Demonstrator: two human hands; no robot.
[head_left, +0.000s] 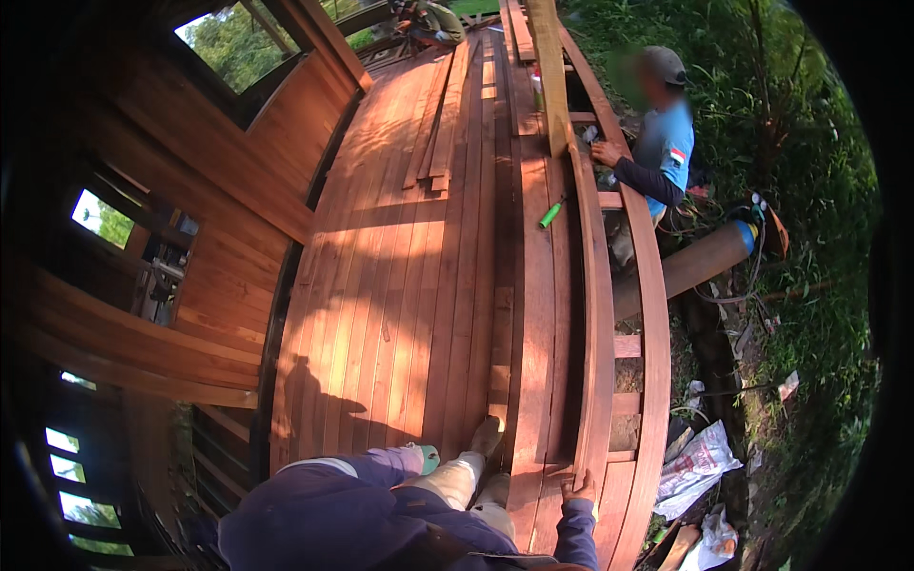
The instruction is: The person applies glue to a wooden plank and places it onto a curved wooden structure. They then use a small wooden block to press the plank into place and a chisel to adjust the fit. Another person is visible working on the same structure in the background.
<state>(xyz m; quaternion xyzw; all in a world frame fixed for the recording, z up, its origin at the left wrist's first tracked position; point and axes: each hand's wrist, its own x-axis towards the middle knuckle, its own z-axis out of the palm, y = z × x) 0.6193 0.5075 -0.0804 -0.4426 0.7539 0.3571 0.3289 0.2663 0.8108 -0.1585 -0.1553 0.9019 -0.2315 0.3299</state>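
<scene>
My right hand is closed over the near end of a long reddish wooden plank. This plank runs away from me along the deck's right side, beside a dark gap. At its far part it passes close to a wooden post. My left arm, in a purple sleeve with a teal cuff, is bent across in front of my body. Its fingers cannot be made out. Beneath me, my legs in light trousers rest on the wooden deck.
A green-handled tool lies on the boards. Loose planks lie farther off. A co-worker in a blue shirt stands outside the deck frame, near a gas cylinder. Another person crouches at the far end. White sacks lie at right.
</scene>
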